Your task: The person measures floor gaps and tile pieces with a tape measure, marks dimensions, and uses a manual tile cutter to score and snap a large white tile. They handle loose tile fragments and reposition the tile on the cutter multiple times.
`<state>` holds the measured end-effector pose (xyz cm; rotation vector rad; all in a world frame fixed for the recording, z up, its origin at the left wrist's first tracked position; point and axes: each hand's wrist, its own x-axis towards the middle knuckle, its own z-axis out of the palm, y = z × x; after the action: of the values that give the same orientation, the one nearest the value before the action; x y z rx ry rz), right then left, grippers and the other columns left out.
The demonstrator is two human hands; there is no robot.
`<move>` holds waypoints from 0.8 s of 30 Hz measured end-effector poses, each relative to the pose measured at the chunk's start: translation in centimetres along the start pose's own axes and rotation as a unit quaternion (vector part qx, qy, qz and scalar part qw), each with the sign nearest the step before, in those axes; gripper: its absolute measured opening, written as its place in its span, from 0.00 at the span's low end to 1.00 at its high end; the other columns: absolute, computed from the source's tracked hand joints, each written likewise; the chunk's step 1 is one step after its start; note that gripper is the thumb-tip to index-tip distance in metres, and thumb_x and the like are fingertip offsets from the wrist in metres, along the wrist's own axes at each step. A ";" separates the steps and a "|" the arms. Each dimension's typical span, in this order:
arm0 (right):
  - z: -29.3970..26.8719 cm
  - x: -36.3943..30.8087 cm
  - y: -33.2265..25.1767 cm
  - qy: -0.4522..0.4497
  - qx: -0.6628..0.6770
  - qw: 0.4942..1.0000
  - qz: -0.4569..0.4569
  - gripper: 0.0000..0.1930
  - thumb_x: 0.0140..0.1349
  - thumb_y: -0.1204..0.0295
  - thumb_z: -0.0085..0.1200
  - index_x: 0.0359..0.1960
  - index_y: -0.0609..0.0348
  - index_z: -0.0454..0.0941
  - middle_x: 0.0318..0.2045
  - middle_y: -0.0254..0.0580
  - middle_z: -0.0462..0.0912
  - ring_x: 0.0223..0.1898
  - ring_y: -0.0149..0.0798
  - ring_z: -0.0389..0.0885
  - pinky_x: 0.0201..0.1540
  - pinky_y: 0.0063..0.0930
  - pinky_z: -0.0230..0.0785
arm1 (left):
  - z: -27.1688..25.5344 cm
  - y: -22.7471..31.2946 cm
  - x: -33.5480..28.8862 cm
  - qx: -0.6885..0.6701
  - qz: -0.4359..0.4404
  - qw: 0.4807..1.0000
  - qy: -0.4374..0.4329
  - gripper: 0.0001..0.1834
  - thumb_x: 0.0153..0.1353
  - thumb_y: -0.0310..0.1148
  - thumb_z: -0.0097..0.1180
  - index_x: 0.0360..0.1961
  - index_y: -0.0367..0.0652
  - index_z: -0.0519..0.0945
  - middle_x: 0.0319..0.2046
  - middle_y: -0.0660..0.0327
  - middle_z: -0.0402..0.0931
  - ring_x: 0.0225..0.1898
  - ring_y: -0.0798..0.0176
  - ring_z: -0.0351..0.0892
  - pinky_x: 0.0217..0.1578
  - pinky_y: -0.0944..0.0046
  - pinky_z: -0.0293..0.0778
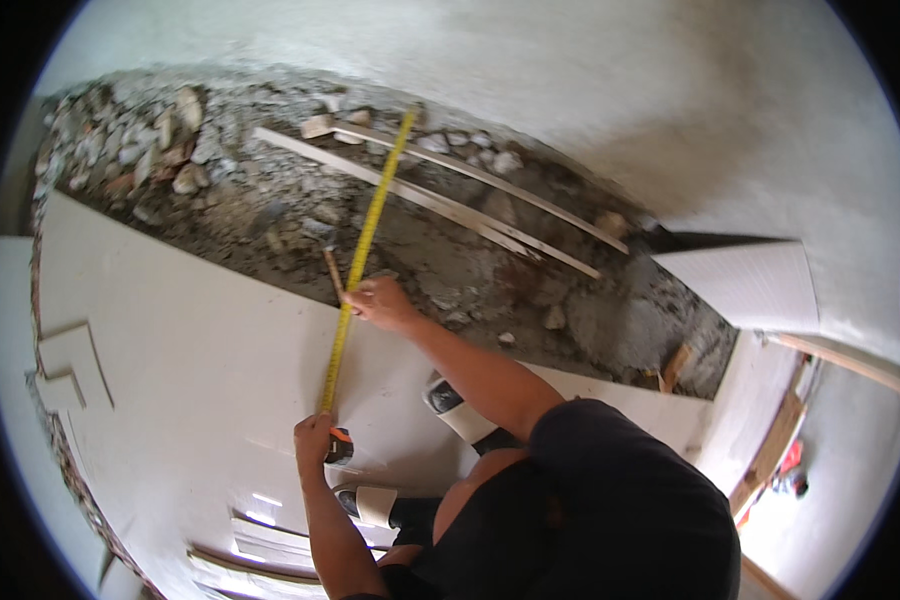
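My left hand [313,438] is closed around a black and orange tape measure [339,447], low over the pale board [210,350]. Its yellow blade [372,215] is pulled out across the board's edge and the rubble, its far end near the wall. Farther along, my right hand [382,300] has its fingers closed at the blade, above the board's edge. A thin brown stick [333,268] slants from those fingers toward a grey lump in the rubble; I cannot tell whether the two are joined.
Stones and broken rubble [160,150] fill the strip along the wall, with long wooden strips [440,200] lying over it. A white ribbed panel [750,280] leans at the right. Cut board pieces [75,365] lie at the left, and narrow offcuts [270,545] near my feet.
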<state>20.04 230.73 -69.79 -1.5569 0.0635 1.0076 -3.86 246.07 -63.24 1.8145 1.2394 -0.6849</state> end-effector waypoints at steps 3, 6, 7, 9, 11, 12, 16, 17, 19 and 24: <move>0.1 -0.9 -0.8 0.037 -0.119 0.992 -0.007 0.17 0.56 0.56 0.56 0.31 0.59 0.82 0.27 0.47 0.83 0.29 0.43 0.82 0.34 0.37 0.73 | 0.6 -1.6 -0.3 -0.057 -0.012 0.998 -0.035 0.19 0.57 0.43 0.52 0.24 0.35 0.79 0.17 0.60 0.74 0.21 0.67 0.70 0.26 0.64 0.67; 0.5 -4.5 -2.0 0.039 -0.189 0.981 0.003 0.16 0.56 0.58 0.55 0.32 0.59 0.82 0.29 0.50 0.82 0.34 0.49 0.81 0.37 0.41 0.71 | 1.5 -3.7 -3.1 -0.102 -0.036 0.992 -0.069 0.17 0.60 0.41 0.53 0.24 0.36 0.79 0.18 0.62 0.73 0.23 0.69 0.70 0.27 0.66 0.67; 0.6 -6.1 -2.5 0.021 -0.175 0.984 0.014 0.15 0.56 0.59 0.55 0.33 0.59 0.81 0.29 0.51 0.82 0.36 0.50 0.80 0.38 0.41 0.70 | 1.8 -4.4 -4.8 -0.118 -0.037 0.989 -0.077 0.17 0.61 0.41 0.53 0.25 0.36 0.79 0.19 0.63 0.73 0.23 0.70 0.70 0.27 0.67 0.67; 0.1 -9.8 -3.6 0.016 -0.188 0.982 0.022 0.16 0.56 0.58 0.54 0.32 0.59 0.81 0.28 0.50 0.81 0.36 0.50 0.80 0.38 0.42 0.70 | 3.2 -5.1 -8.0 -0.129 -0.080 0.984 -0.089 0.16 0.61 0.39 0.53 0.24 0.36 0.79 0.20 0.63 0.74 0.25 0.70 0.71 0.29 0.68 0.67; -0.7 -14.1 -4.4 0.030 -0.201 0.978 0.039 0.16 0.55 0.58 0.54 0.31 0.58 0.81 0.28 0.50 0.81 0.35 0.51 0.79 0.38 0.43 0.70 | 4.4 -5.7 -11.6 -0.096 -0.020 0.988 -0.123 0.16 0.62 0.40 0.51 0.24 0.38 0.77 0.21 0.63 0.74 0.25 0.70 0.72 0.28 0.68 0.68; -1.6 -16.5 -4.6 0.043 -0.215 0.974 0.051 0.16 0.55 0.57 0.54 0.31 0.58 0.81 0.28 0.49 0.81 0.35 0.51 0.79 0.38 0.43 0.70 | 5.5 -5.9 -13.2 -0.140 -0.037 0.979 -0.144 0.15 0.61 0.39 0.52 0.24 0.38 0.77 0.22 0.63 0.74 0.25 0.70 0.72 0.28 0.68 0.68; -6.4 -25.7 -4.3 0.069 -0.297 0.951 0.060 0.17 0.56 0.56 0.51 0.34 0.55 0.81 0.32 0.50 0.80 0.37 0.53 0.78 0.40 0.44 0.69 | 12.2 -7.3 -19.2 -0.277 -0.054 0.938 -0.201 0.12 0.58 0.37 0.52 0.26 0.39 0.78 0.24 0.63 0.74 0.27 0.69 0.72 0.30 0.67 0.68; -7.7 -28.2 -3.8 0.062 -0.309 0.947 0.067 0.17 0.57 0.55 0.50 0.35 0.56 0.81 0.32 0.50 0.80 0.37 0.54 0.78 0.41 0.44 0.69 | 14.1 -7.6 -20.1 -0.166 -0.016 0.959 -0.231 0.12 0.59 0.36 0.51 0.27 0.39 0.78 0.25 0.63 0.75 0.28 0.69 0.73 0.30 0.67 0.69; -11.7 -31.9 -2.5 0.066 -0.314 0.946 0.050 0.17 0.59 0.55 0.49 0.35 0.56 0.80 0.31 0.50 0.80 0.37 0.54 0.77 0.42 0.43 0.68 | 17.9 -7.5 -21.5 -0.050 0.007 0.959 -0.277 0.13 0.60 0.38 0.49 0.29 0.39 0.79 0.26 0.62 0.76 0.28 0.68 0.74 0.30 0.66 0.70; -21.4 -38.0 4.7 0.085 -0.283 0.951 0.089 0.17 0.60 0.59 0.50 0.30 0.63 0.77 0.25 0.51 0.78 0.31 0.51 0.78 0.35 0.39 0.69 | 28.1 -7.4 -24.6 -0.119 -0.077 0.928 -0.346 0.14 0.61 0.40 0.53 0.29 0.39 0.80 0.24 0.63 0.76 0.26 0.71 0.74 0.30 0.70 0.70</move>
<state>5.62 193.23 -52.11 -2.1952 0.0362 1.0878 -19.54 211.45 -60.68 1.1231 0.9302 -1.0922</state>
